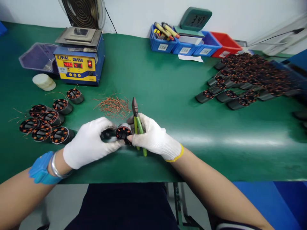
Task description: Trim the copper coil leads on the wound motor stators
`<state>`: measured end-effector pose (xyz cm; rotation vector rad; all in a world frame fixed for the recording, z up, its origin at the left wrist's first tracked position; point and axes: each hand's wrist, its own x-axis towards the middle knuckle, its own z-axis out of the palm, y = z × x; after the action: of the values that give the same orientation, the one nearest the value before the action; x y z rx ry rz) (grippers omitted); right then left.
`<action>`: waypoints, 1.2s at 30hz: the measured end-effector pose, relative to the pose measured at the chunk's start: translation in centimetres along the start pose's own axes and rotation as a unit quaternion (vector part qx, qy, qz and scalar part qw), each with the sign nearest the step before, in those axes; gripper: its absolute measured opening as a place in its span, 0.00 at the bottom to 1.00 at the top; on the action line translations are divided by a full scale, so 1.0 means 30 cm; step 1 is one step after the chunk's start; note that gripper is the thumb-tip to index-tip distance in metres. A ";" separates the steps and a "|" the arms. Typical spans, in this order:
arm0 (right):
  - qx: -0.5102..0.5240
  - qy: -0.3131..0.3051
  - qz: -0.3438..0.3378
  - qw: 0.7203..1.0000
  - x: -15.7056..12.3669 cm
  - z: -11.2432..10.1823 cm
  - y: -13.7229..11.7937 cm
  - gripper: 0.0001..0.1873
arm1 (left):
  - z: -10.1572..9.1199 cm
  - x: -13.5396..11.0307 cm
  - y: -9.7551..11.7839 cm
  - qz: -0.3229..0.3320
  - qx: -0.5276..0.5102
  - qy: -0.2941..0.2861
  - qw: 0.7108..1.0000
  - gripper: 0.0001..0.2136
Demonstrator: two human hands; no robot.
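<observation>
Both my hands wear white gloves and meet over the front of the green table. My left hand (92, 140) curls its fingers around a motor stator (123, 131), a dark cylinder with copper windings facing up. My right hand (152, 134) grips green-handled cutting pliers (138, 123), jaws pointing away from me, while its thumb touches the stator's edge. Just beyond the hands lies a pile of copper wire clippings (114, 106). Left of my left hand stand several more stators (51, 118), some with long loose wire ends.
A yellow and blue CM 558 solder pot (78, 65) stands at the back left, beside a purple bin (38, 57) and a round whitish pad (44, 81). Blue bins (163, 44), a red bin (225, 43) and a clock (196, 19) line the wall. Many stators (249, 80) are massed at right.
</observation>
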<state>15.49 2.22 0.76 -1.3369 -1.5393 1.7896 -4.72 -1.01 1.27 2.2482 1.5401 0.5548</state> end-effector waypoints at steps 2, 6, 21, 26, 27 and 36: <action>0.038 0.012 -0.009 0.999 0.002 0.007 0.010 0.24 | -0.004 0.008 0.009 -0.054 -0.025 -0.007 0.998 0.14; 0.057 0.029 -0.021 0.998 0.003 0.018 0.016 0.24 | 0.001 0.014 0.022 -0.102 -0.062 -0.030 0.992 0.12; 0.005 0.059 -0.054 0.997 -0.015 0.042 -0.001 0.24 | 0.034 0.023 0.001 -0.057 -0.247 0.073 0.965 0.14; -0.061 0.061 -0.054 0.995 -0.036 0.042 0.014 0.24 | 0.014 0.015 0.014 -0.002 -0.185 0.051 0.981 0.17; -0.083 0.062 -0.053 0.993 -0.040 0.041 0.017 0.25 | 0.004 0.016 0.013 0.007 -0.173 0.037 0.984 0.20; -0.164 0.065 -0.038 0.984 -0.056 0.033 0.002 0.26 | -0.028 0.006 0.011 0.020 -0.106 0.016 0.994 0.09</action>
<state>15.40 0.34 1.28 -1.4867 -1.8412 1.4150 -4.83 -0.91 2.18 2.1221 1.3820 0.7323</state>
